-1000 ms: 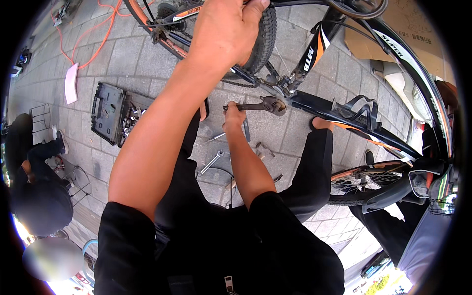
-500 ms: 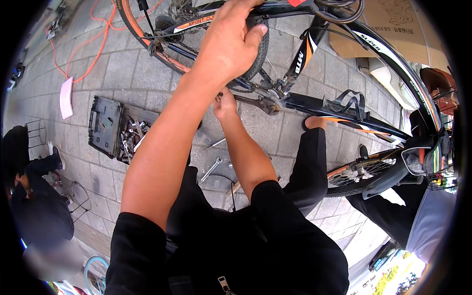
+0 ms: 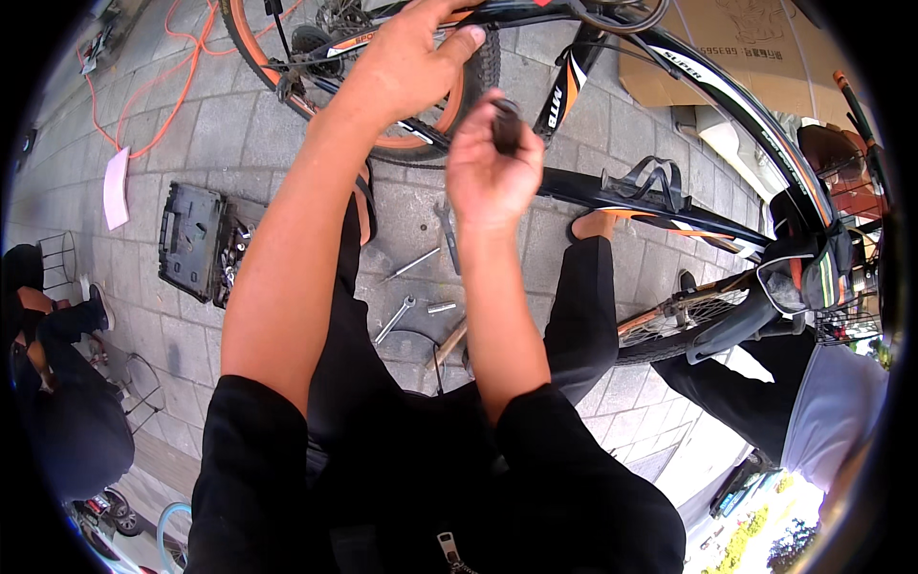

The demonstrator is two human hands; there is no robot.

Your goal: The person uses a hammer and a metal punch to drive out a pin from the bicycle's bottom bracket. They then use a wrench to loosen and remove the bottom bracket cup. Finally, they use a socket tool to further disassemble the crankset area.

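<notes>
A black bicycle (image 3: 559, 96) with white and orange trim stretches across the top of the view. My left hand (image 3: 406, 72) lies over its frame above the rear wheel (image 3: 483, 72), fingers curled over a tube and partly hidden, thumb stretched along it. Between my knees and the frame, my right hand (image 3: 492, 182) is raised with its fingers round a dark crank arm (image 3: 507, 126), which is smeared by motion. Beneath that hand a spanner (image 3: 447, 234) lies on the paving. Close to it are a thin metal rod (image 3: 411, 265), a ratchet wrench (image 3: 396, 320) and a socket (image 3: 442, 307).
An open black toolbox (image 3: 191, 239) full of metal pieces sits on the left. An orange cable (image 3: 191, 86) and a pink sheet (image 3: 116, 189) lie beyond it. Cardboard (image 3: 736, 57) stands at upper right. One person (image 3: 72, 402) is at far left, another (image 3: 832, 411) at right.
My right hand has swung up and to the right with the crank arm, uncovering the spanner on the ground. My left hand stays on the frame; the whole view has shifted slightly.
</notes>
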